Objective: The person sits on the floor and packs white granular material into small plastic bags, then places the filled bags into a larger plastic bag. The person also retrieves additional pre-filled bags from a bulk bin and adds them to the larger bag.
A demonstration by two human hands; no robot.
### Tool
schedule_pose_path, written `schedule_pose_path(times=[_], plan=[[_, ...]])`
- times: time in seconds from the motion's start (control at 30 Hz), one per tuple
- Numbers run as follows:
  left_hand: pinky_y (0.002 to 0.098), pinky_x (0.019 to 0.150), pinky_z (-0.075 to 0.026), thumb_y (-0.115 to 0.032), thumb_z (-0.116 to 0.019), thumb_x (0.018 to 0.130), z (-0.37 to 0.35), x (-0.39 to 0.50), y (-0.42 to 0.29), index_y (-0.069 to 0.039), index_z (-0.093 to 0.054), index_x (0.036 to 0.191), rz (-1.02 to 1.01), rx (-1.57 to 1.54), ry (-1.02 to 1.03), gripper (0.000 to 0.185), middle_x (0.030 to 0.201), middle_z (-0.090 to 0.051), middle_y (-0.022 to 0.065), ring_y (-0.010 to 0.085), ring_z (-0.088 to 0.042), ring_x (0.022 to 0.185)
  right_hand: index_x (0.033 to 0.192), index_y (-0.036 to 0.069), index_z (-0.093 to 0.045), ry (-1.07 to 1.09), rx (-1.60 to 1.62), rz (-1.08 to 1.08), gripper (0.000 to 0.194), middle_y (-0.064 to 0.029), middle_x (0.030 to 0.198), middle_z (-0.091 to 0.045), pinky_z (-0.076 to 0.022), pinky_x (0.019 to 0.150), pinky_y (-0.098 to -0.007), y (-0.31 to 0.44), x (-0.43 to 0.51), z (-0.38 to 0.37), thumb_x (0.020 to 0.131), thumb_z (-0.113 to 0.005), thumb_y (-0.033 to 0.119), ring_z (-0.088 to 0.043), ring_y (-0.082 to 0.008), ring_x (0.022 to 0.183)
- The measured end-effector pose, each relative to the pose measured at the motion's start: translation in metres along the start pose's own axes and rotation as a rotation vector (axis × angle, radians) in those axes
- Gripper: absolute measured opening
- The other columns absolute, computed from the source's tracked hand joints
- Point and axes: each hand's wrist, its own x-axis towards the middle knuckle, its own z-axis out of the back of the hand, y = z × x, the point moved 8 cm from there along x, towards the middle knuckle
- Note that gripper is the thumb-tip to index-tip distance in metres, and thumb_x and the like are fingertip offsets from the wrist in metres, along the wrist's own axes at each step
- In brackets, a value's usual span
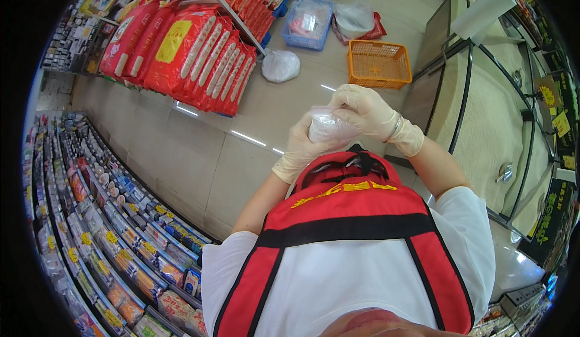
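Note:
Before my chest I hold a small clear plastic bag with white contents whose exact kind I cannot make out. My left hand, in a pale thin glove, cups the bag from its left side and below. The fingers of my right hand, gloved the same way, pinch the bag's upper right part. A band circles the right wrist over the glove. Just under both hands is the red apron on my body.
Red sacks are stacked at the upper left. A tied white bag, a blue basket and an orange crate stand on the floor. Bins of white grain line the right, under a plastic bag roll. Packed shelves curve along the left.

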Motion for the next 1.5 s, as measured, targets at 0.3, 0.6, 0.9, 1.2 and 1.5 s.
schedule_pose_path(times=[0.3,0.6,0.9,1.2,1.5], plan=[[0.0278,0.09,-0.046,-0.009,-0.082,0.069,-0.006,0.018,-0.004,-0.005,-0.055,0.119,-0.036,0.07,0.026,0.057,0.113,-0.059,0.0024,0.0112,-0.055,0.102,0.087,0.004,-0.06,-0.014,-0.114,0.068,0.01,-0.0085,0.082,-0.058,-0.0467,0.07,-0.0333,0.0,0.003,0.012,0.079,-0.064,0.008,-0.057,-0.0267,0.079],[0.0296,0.089,-0.046,-0.015,-0.082,0.068,-0.011,0.03,0.005,-0.004,-0.056,0.118,-0.078,0.206,0.019,0.058,0.109,-0.06,0.0043,0.013,-0.056,0.101,0.088,0.007,-0.067,0.086,0.093,-0.064,0.016,-0.0114,0.084,-0.064,-0.0493,0.071,-0.0369,-0.024,-0.003,0.027,0.082,-0.063,0.021,-0.062,-0.0307,0.08],[0.0323,0.087,-0.047,-0.013,-0.081,0.066,-0.021,0.044,0.032,-0.002,-0.056,0.114,-0.019,0.419,0.056,0.055,0.106,-0.062,0.008,0.0183,-0.058,0.097,0.08,0.013,-0.068,0.084,-0.284,-0.081,0.022,-0.0107,0.082,-0.065,-0.0503,0.068,-0.0415,-0.031,-0.026,0.043,0.079,-0.059,0.032,-0.063,-0.033,0.079],[0.0321,0.092,-0.043,-0.012,-0.079,0.062,-0.068,0.066,0.029,0.0,-0.051,0.123,-0.037,0.429,0.258,0.068,0.114,-0.057,0.0083,0.0182,-0.053,0.104,0.075,0.005,-0.067,0.023,-0.149,-0.141,0.027,-0.0171,0.074,-0.064,-0.0479,0.062,-0.0423,-0.051,-0.062,0.058,0.082,-0.057,0.029,-0.062,-0.0333,0.07],[0.0339,0.094,-0.042,-0.007,-0.082,0.06,-0.102,0.068,0.056,-0.001,-0.05,0.122,0.053,0.304,0.472,0.07,0.115,-0.056,0.0081,0.0189,-0.053,0.106,0.082,0.007,-0.068,0.101,-0.305,-0.402,0.024,-0.0161,0.08,-0.066,-0.0489,0.068,-0.0452,-0.067,-0.108,0.069,0.077,-0.056,0.028,-0.063,-0.0357,0.078]])
